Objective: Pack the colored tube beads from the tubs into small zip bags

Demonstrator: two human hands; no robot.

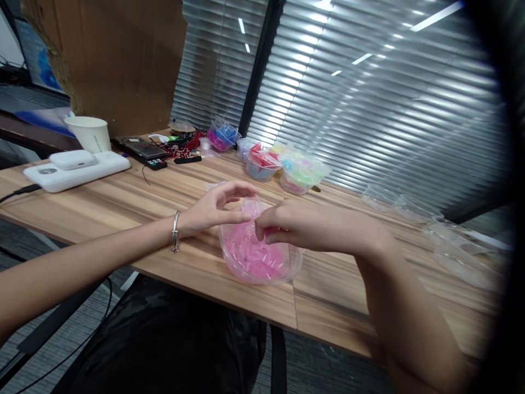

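A round clear plastic bowl (296, 261) full of small translucent pink pieces (258, 257) stands near the table's front edge. At the bowl's far side my left hand (219, 207) has its thumb and fingers curved round a small translucent pink piece (251, 207). This piece looks like a small cup, but its exact kind is unclear. Over the bowl, my right hand (289, 221) bends down at the wrist with its fingers curled together close to that piece. What the right fingertips pinch, if anything, is hidden.
Behind the hands stand plastic tubs with red pieces (262, 158), pale green pieces (301, 172) and blue and purple pieces (222, 134). Clear plastic containers (459, 246) lie at right. A white power bank (82, 172) and a paper cup (89, 134) are at left.
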